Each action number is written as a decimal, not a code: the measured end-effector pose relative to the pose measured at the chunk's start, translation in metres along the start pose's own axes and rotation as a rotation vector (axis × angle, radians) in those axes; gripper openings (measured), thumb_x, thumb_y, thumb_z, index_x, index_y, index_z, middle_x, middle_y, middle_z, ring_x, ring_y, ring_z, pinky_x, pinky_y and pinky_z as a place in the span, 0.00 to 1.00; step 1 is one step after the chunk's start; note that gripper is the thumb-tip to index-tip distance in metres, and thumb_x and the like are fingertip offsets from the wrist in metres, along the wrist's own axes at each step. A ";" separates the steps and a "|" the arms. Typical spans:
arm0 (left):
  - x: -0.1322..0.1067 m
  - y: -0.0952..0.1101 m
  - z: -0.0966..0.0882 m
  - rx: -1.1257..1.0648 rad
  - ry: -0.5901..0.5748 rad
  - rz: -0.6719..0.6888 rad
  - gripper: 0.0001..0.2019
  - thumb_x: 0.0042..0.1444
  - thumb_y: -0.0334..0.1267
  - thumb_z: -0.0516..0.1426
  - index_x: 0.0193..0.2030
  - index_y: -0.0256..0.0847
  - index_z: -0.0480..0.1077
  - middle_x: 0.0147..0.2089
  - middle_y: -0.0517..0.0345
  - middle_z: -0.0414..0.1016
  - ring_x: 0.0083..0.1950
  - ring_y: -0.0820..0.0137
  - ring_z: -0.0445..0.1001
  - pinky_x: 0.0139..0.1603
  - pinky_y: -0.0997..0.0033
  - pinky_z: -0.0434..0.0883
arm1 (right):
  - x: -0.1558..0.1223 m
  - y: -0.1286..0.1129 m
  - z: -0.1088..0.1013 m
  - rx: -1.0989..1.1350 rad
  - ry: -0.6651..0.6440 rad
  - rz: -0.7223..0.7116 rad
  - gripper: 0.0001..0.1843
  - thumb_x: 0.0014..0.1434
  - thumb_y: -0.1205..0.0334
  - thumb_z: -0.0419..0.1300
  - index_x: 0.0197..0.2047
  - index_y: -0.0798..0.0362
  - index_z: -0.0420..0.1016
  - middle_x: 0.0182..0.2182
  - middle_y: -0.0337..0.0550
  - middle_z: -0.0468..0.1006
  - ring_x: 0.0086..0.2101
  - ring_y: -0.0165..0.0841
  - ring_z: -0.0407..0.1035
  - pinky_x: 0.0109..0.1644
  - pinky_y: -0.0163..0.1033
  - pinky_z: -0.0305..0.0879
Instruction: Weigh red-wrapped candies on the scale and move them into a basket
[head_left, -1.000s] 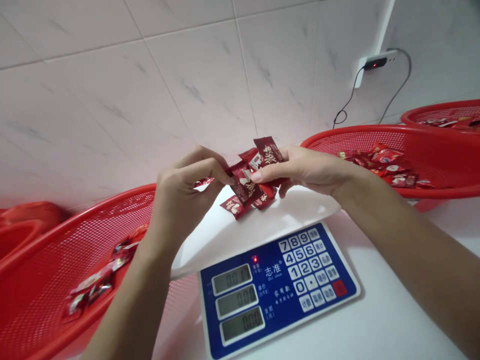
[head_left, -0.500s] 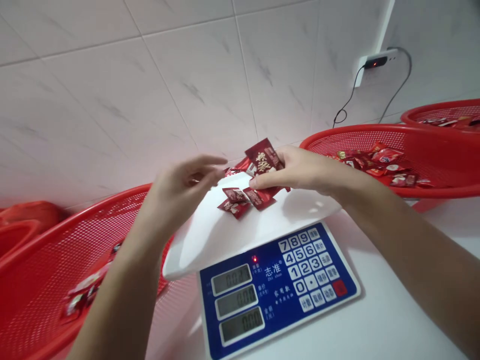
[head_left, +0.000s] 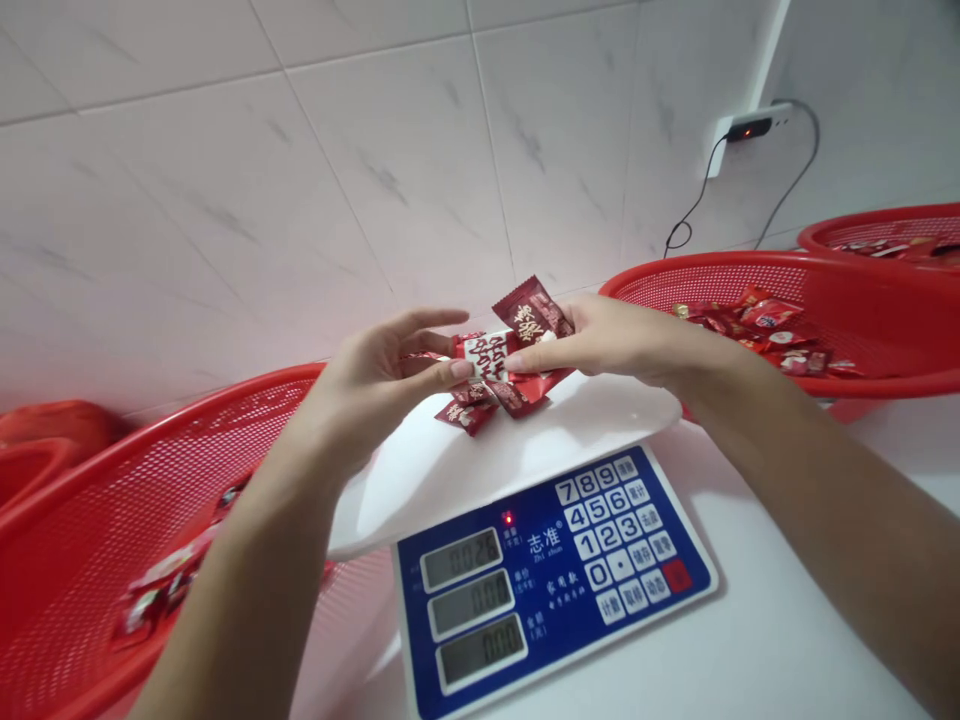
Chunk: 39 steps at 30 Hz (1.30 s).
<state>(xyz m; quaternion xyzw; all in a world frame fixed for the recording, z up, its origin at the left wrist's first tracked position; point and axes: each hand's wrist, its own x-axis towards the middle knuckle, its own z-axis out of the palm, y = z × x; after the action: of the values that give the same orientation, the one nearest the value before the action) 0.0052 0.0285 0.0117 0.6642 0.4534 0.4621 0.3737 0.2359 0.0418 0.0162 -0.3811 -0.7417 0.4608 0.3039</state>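
A person's open left hand point(head_left: 375, 385), fingers spread, reaches over a white plastic scale pan point(head_left: 442, 490) toward a small cluster of red candy packets point(head_left: 480, 395) at its middle. One fingertip meets a white-and-red wrapped packet point(head_left: 486, 355); a sliver of red wrapper behind the fingers may or may not be held. The right hand point(head_left: 600, 340) pinches a dark-red foil packet point(head_left: 532, 315) upright between thumb and fingers, above the packets lying flat on the pan. A blue-faced electronic scale point(head_left: 555, 570) shows a small reading in its top window, zeros below. Loose packets point(head_left: 772, 330) remain in a red mesh basket point(head_left: 712, 262) at right, and more packets point(head_left: 161, 585) in a matching basket point(head_left: 187, 405) at left. Much of the pan around the cluster is bare and its front edge free, while the basket rims crowd both sides, the white tile wall point(head_left: 300, 180) just behind.
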 end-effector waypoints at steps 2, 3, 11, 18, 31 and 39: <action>0.001 0.000 -0.004 0.018 -0.023 -0.026 0.16 0.44 0.36 0.76 0.41 0.45 0.84 0.35 0.58 0.85 0.35 0.69 0.83 0.34 0.78 0.79 | 0.001 0.001 -0.002 -0.058 0.061 0.009 0.11 0.57 0.56 0.71 0.35 0.54 0.77 0.26 0.37 0.73 0.26 0.28 0.63 0.31 0.36 0.57; 0.002 0.000 -0.005 0.014 -0.035 -0.024 0.12 0.46 0.36 0.75 0.39 0.45 0.84 0.35 0.57 0.86 0.36 0.69 0.84 0.36 0.78 0.79 | 0.002 0.002 -0.003 -0.077 0.080 0.016 0.12 0.57 0.55 0.70 0.33 0.54 0.75 0.23 0.36 0.70 0.24 0.27 0.59 0.30 0.37 0.55; 0.003 0.000 -0.002 0.112 0.043 0.001 0.12 0.46 0.33 0.72 0.39 0.44 0.83 0.34 0.56 0.85 0.35 0.66 0.84 0.33 0.74 0.80 | 0.006 0.005 -0.002 -0.123 0.101 0.047 0.24 0.59 0.51 0.70 0.26 0.52 0.61 0.20 0.32 0.57 0.23 0.25 0.51 0.28 0.37 0.43; -0.003 -0.005 0.003 0.272 0.236 0.270 0.10 0.53 0.35 0.69 0.43 0.46 0.83 0.41 0.58 0.84 0.44 0.65 0.83 0.48 0.69 0.82 | 0.006 0.008 -0.010 -0.016 0.144 0.057 0.21 0.59 0.42 0.70 0.40 0.53 0.81 0.34 0.43 0.78 0.29 0.28 0.62 0.28 0.36 0.48; 0.000 -0.006 0.001 0.312 0.017 0.412 0.04 0.52 0.31 0.66 0.31 0.45 0.79 0.43 0.56 0.73 0.51 0.65 0.76 0.57 0.65 0.79 | 0.012 0.010 0.000 0.071 0.170 0.104 0.17 0.51 0.56 0.74 0.32 0.54 0.71 0.30 0.42 0.75 0.30 0.29 0.64 0.29 0.35 0.50; 0.003 -0.011 -0.008 0.495 -0.078 0.343 0.05 0.56 0.37 0.64 0.40 0.47 0.80 0.47 0.54 0.78 0.50 0.63 0.78 0.58 0.59 0.77 | 0.016 0.017 -0.008 -0.171 0.225 0.087 0.23 0.52 0.50 0.73 0.29 0.51 0.62 0.24 0.37 0.63 0.26 0.29 0.56 0.28 0.39 0.48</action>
<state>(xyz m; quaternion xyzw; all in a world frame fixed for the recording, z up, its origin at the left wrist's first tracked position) -0.0048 0.0350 0.0045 0.8194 0.4185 0.3681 0.1343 0.2387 0.0633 0.0050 -0.4866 -0.7222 0.3631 0.3313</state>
